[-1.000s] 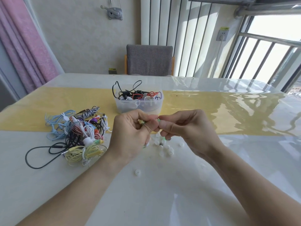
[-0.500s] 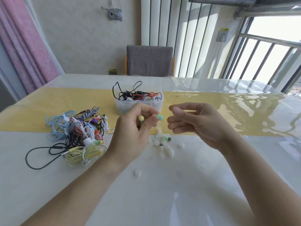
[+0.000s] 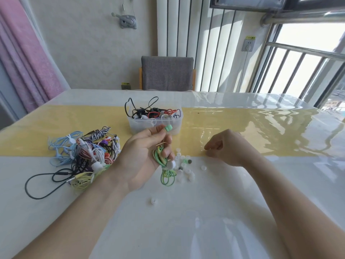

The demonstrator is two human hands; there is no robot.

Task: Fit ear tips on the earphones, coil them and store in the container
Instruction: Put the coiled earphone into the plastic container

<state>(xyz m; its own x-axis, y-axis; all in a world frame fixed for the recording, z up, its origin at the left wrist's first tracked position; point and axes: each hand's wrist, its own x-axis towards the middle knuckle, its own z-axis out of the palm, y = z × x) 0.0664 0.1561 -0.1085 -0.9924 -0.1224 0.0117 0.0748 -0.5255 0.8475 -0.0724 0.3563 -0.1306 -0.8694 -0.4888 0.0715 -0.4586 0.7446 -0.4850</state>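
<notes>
My left hand (image 3: pixel 143 156) holds green earphones (image 3: pixel 165 169) above the table: one green earbud sticks out between fingertips and thumb, and the bundled green cable with a white clip hangs below the fingers. My right hand (image 3: pixel 226 148) hovers apart to the right, fingers loosely curled, holding nothing I can see. Several loose white and clear ear tips (image 3: pixel 184 168) lie on the table under and between the hands. A clear plastic container (image 3: pixel 155 122) with coiled black, red and white earphones stands just behind my left hand.
A tangled pile of coloured earphones (image 3: pixel 84 156) lies at the left, with a black cable loop (image 3: pixel 39 186) trailing toward me. One stray ear tip (image 3: pixel 153 200) sits nearer me. A grey chair (image 3: pixel 167 72) stands behind the glossy table (image 3: pixel 242 212).
My hands have come apart: the right one let go and moved right and down toward the table. My left hand turned palm up, showing the hanging green cable bundle.
</notes>
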